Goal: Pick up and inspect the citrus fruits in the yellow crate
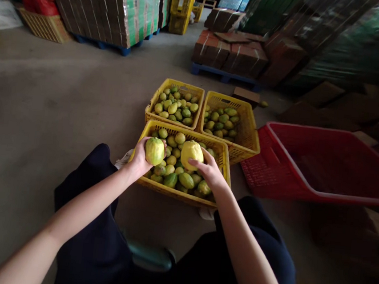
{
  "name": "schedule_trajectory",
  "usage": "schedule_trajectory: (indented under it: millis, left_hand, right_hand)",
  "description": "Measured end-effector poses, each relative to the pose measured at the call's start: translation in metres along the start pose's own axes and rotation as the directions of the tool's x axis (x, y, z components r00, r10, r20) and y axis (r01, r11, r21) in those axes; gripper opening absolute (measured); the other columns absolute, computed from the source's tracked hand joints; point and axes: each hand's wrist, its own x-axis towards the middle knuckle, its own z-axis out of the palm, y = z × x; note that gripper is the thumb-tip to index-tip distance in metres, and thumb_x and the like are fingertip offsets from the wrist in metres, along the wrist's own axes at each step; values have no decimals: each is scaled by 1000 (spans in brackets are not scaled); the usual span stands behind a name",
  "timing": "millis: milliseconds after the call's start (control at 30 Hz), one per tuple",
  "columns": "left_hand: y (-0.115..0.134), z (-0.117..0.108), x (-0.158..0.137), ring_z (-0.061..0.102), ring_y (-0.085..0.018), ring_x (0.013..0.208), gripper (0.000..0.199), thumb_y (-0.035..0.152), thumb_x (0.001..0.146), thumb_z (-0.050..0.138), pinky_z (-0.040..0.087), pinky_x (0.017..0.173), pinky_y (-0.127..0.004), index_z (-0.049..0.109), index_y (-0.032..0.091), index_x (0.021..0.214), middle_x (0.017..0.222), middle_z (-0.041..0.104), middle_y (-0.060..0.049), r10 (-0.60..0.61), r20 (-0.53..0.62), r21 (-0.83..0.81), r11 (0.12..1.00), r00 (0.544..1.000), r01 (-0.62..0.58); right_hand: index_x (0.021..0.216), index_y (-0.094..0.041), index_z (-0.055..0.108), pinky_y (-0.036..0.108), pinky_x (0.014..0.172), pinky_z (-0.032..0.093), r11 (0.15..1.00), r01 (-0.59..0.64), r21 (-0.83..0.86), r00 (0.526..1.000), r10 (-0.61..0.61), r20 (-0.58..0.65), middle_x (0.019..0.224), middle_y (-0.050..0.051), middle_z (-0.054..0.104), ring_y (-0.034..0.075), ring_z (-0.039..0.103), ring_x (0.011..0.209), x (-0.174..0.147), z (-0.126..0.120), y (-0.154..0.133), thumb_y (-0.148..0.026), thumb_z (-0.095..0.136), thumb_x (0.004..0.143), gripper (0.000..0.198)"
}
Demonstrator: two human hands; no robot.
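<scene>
Over the near yellow crate (pixel 177 195), each of my hands holds one fruit. My left hand (pixel 140 158) is closed around a green-yellow lemon (pixel 154 151). In my right hand (pixel 212 168) is a paler yellow lemon (pixel 191 154), with the thumb across its lower front. Below them the crate holds many lemons (pixel 186 180), some green and some yellow. Two more yellow crates stand behind it: the left one (pixel 178 85) is filled with lemons, and the right one (pixel 248 141) has lemons mostly toward its left side.
A red crate (pixel 272 185) stands at the right, its inside dark. Flattened boxes (pixel 230 52) lie on a blue pallet farther back. Wrapped stacks of cardboard (pixel 88 7) and stacked yellow crates (pixel 181 11) stand at the back. My knees flank the near crate.
</scene>
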Motion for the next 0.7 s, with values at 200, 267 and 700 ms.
schedule_trajectory:
  millis: [200,267,700]
  left_hand:
    - [-10,14,-1,73,-24,92,32,46,80,52,59,80,-30,65,19,71,77,74,-7,170,45,126,976,984,-175]
    - [-12,18,-3,73,-23,93,31,45,80,51,58,81,-30,64,19,68,77,74,-6,239,57,165,955,969,-245]
    - [0,34,3,71,-19,87,37,39,95,43,56,81,-28,73,17,95,87,75,-4,202,111,82,974,973,-212]
  right_hand:
    - [110,-21,63,40,89,57,983,183,3,980,-183,83,102,5,70,26,66,97,-11,36,-12,-47,90,52,69]
    - [109,-21,62,39,87,57,973,230,-4,970,-229,83,99,4,69,25,66,93,-9,40,-12,-47,90,54,67]
    - [109,-24,61,35,81,59,978,176,114,984,-179,16,106,4,68,25,66,99,-6,31,-26,-53,76,69,52]
